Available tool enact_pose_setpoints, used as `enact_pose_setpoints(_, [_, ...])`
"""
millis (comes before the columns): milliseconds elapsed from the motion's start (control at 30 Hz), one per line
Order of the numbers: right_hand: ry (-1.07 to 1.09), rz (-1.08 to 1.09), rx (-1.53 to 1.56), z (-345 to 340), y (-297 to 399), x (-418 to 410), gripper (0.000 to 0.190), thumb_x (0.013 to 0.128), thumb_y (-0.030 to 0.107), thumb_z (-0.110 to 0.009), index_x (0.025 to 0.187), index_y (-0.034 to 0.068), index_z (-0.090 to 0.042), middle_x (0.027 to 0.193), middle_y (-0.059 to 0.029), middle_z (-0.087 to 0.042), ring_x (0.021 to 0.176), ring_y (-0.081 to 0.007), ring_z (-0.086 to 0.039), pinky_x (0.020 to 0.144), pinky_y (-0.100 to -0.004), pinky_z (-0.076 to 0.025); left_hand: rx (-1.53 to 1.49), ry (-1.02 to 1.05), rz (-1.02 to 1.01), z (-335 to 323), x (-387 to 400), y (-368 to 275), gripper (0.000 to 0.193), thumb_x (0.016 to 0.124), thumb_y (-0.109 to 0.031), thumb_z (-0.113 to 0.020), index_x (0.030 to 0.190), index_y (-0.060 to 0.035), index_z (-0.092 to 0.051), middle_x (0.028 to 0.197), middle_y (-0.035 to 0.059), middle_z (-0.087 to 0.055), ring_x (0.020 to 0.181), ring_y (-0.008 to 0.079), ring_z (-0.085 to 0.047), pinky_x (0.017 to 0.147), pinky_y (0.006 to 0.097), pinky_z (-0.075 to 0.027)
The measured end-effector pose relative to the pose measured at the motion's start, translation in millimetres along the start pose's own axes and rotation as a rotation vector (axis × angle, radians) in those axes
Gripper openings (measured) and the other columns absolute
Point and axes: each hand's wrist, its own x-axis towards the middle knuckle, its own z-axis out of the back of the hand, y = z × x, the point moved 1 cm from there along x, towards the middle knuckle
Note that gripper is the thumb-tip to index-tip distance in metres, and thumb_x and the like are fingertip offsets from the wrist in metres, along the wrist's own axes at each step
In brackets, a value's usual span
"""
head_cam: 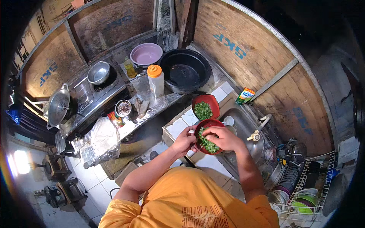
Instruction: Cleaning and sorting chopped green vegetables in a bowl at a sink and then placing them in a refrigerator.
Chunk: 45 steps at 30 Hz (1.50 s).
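Observation:
My left hand (185, 140) holds the rim of a round red bowl (209, 122) at its left side, thumb at the edge. Chopped green vegetables (209, 144) lie in this bowl. My right hand (224, 138) reaches in from the right, its fingers bent down into the greens; whether they pinch any is hidden. Just beyond, a second red bowl (214, 105), squarish, stands on the white tiled counter (177, 127) with more finely chopped greens (203, 110) in it.
A steel sink (242, 119) with a tap (254, 136) and white cup (228, 120) lies to the right. Beyond stand a black basin (185, 71), a pink basin (146, 54) and an orange-lidded bottle (155, 81). A gas stove (97, 98) is left; a dish rack (302, 182) is lower right.

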Motion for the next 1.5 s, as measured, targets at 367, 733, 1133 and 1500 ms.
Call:
enact_pose_setpoints(367, [0.053, 0.000, -0.204, -5, 25, 22, 0.026, 0.086, 0.009, -0.058, 0.111, 0.010, -0.065, 0.100, -0.0158, -0.067, 0.091, -0.0322, -0.065, 0.079, -0.0385, -0.051, -0.022, -0.087, -0.051, 18, -22, -10, 0.061, 0.078, 0.008, -0.049, 0.136, -0.0013, -0.032, 0.092, 0.0141, -0.056, 0.052, 0.0206, -0.061, 0.042, 0.0286, -0.054])
enact_pose_setpoints(733, [0.310, 0.178, -0.242, -51, 57, 44, 0.042, 0.077, 0.001, -0.054, 0.117, 0.011, -0.062, 0.105, -0.0161, -0.066, 0.093, -0.0354, -0.063, 0.086, -0.0430, -0.050, -0.084, -0.166, -0.131, 60, -60, -8, 0.063, 0.079, 0.007, -0.047, 0.138, -0.0046, -0.029, 0.075, 0.0096, -0.058, 0.047, 0.0212, -0.062, 0.042, 0.0288, -0.054])
enact_pose_setpoints(1133, [0.411, 0.277, -0.322, -147, 93, 126, 0.030, 0.082, 0.022, -0.064, 0.110, 0.013, -0.064, 0.096, -0.0149, -0.068, 0.089, -0.0332, -0.065, 0.080, -0.0448, -0.051, -0.147, -0.428, -0.302, 146, -137, -11, 0.063, 0.080, 0.008, -0.047, 0.139, -0.0015, -0.028, 0.092, 0.0124, -0.059, 0.051, 0.0194, -0.061, 0.044, 0.0283, -0.053])
enact_pose_setpoints(1500, [0.501, 0.557, -0.390, -221, 117, 170, 0.040, 0.084, 0.005, -0.047, 0.123, 0.012, -0.058, 0.110, -0.0148, -0.065, 0.099, -0.0337, -0.062, 0.088, -0.0427, -0.050, -0.253, -0.593, -0.441, 205, -199, -17, 0.061, 0.079, 0.010, -0.049, 0.137, -0.0020, -0.032, 0.084, 0.0131, -0.062, 0.048, 0.0200, -0.062, 0.039, 0.0261, -0.050])
